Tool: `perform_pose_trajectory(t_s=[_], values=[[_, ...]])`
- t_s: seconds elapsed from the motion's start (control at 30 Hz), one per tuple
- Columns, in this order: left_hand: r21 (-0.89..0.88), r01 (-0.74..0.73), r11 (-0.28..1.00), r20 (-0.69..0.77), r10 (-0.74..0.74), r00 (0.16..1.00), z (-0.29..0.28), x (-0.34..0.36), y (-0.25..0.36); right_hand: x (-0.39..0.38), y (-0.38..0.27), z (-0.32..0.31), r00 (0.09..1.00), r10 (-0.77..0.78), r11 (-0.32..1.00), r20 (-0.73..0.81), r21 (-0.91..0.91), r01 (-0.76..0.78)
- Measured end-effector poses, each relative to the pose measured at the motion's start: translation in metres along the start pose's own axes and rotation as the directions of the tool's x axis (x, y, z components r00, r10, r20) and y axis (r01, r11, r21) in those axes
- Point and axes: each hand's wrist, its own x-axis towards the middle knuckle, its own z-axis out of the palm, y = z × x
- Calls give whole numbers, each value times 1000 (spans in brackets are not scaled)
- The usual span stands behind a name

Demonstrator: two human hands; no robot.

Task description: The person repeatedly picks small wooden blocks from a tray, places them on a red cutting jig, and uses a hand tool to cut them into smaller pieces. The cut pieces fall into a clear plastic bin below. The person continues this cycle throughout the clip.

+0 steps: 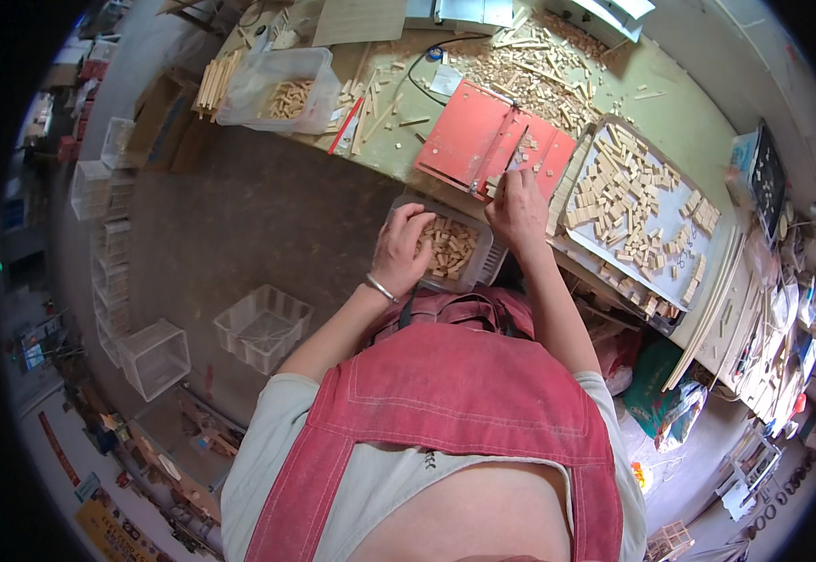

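Note:
My left hand (402, 245) is over the left side of a clear plastic bin (485, 245) in front of me. Its fingers are bent, with a gap between them and the thumb, and I see nothing in them. Many small wooden blocks (452, 251) fill the bin. At the near edge of a red-topped bench machine (464, 136) with a long slot, my right hand (517, 208) is closed, fingertips pressed down. A small pale wooden piece (493, 186) shows beside those fingertips. Little wood offcuts (529, 145) lie on the red top.
Right of the machine, a metal tray (656, 253) carries loose and lined-up wooden blocks. Scraps (548, 75) cover the green table (684, 108) behind it. A clear tub (319, 110) stands at the table's left end. An open white crate (263, 328) sits on the floor at left.

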Motion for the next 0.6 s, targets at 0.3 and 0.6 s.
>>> perform_pose_trajectory(t_s=[0.3,0.6], values=[[45,-155,987,85,151,985,32,88,18,-35,16,-2,991,82,994,-104,85,-73],[88,-151,985,278,121,953,60,133,3,-23,0,15,973,124,982,-192,166,-93]])
